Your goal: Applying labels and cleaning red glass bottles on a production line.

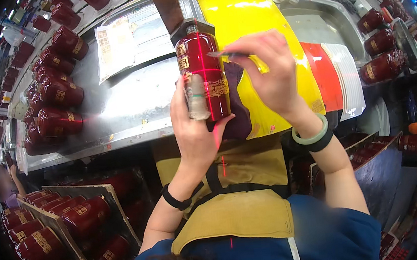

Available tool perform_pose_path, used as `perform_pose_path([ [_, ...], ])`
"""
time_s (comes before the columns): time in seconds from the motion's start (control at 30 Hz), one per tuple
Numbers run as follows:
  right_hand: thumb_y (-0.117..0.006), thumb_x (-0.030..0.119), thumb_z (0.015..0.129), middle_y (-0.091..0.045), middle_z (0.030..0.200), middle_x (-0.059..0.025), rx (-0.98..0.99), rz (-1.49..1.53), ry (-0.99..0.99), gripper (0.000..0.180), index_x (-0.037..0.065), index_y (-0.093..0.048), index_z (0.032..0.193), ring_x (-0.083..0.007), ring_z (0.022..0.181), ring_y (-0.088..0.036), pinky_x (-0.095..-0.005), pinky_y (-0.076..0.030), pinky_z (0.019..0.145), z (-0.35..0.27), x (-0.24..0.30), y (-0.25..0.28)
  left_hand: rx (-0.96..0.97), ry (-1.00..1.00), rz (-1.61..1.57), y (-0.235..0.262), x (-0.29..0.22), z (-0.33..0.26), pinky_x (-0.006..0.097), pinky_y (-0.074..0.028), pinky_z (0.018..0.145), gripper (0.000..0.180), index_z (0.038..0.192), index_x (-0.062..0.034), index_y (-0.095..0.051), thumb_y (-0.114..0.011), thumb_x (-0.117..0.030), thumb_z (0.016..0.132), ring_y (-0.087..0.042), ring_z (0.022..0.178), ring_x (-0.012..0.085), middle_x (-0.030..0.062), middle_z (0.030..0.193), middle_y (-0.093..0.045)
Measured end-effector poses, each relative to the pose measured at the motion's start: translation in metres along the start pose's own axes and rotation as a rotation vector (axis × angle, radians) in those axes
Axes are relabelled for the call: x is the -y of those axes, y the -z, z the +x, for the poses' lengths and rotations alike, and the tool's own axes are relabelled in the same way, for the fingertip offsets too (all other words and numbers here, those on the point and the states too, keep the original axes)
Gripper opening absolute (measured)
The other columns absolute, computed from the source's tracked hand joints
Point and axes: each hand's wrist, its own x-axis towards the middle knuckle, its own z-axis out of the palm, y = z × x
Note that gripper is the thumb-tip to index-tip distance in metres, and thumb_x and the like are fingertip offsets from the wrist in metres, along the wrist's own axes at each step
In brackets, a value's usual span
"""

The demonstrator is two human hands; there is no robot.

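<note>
A dark red bottle with gold markings lies between the two hands over the metal table, its base toward the table's front edge and its clear neck toward the back, by a brown upright post. The left hand grips it from the front: the fingers run up along its left side and onto its upper face, while the thumb reaches around beneath the base to the bottle's lower right corner. A whitish cover with a green band sheathes a finger lying across the gold pattern. The right hand is apart from the glass on the bottle's right, its thumb and fingertips pinched around a slim dark tool whose point reaches the bottle's upper right side; whether it touches is unclear. Red light lines cross the bottle. A dark purple cloth lies just right of it near the front edge, beside a yellow sheet that spans from the table's back to its front edge. Paper sheets lie toward the back left, and more red bottles crowd the left end.
</note>
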Motion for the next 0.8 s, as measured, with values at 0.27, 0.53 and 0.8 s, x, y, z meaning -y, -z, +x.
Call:
perform_pose_path([
  [0.27,-0.072,0.012,0.08,-0.069,0.089,-0.0007,0.066,0.048,0.049,0.01,0.014,-0.07,0.09,-0.0224,0.074,-0.06,-0.0381,-0.045,0.073,-0.007,0.003,-0.026,0.001,0.074,-0.148,0.007,0.026,-0.001,0.043,-0.049,0.104,0.098,0.143,0.003,-0.052,-0.098,-0.02,0.059,-0.059,0.125,0.0375,0.0218,0.139,-0.058],
  [0.53,-0.077,0.011,0.08,-0.069,0.09,-0.003,0.231,0.211,0.191,0.02,0.013,-0.072,0.099,-0.0237,0.078,-0.061,-0.0343,-0.05,0.076,-0.016,0.023,-0.002,0.04,-0.08,0.032,0.006,0.028,-0.001,0.045,-0.046,0.107,0.09,0.147,0.0006,-0.05,-0.089,-0.004,0.066,-0.054,0.13,0.0386,0.0221,0.147,-0.05],
  [0.8,-0.079,0.001,0.081,-0.07,0.087,-0.0089,-0.141,0.175,-0.231,0.022,0.004,-0.069,0.1,-0.0285,0.082,-0.066,-0.0365,-0.052,0.075,0.01,-0.001,0.014,0.157,-0.156,0.38,-0.002,-0.006,0.004,0.054,-0.042,0.106,0.08,0.137,-0.0106,-0.064,-0.092,-0.024,0.063,-0.046,0.13,0.0474,0.0283,0.146,-0.039],
])
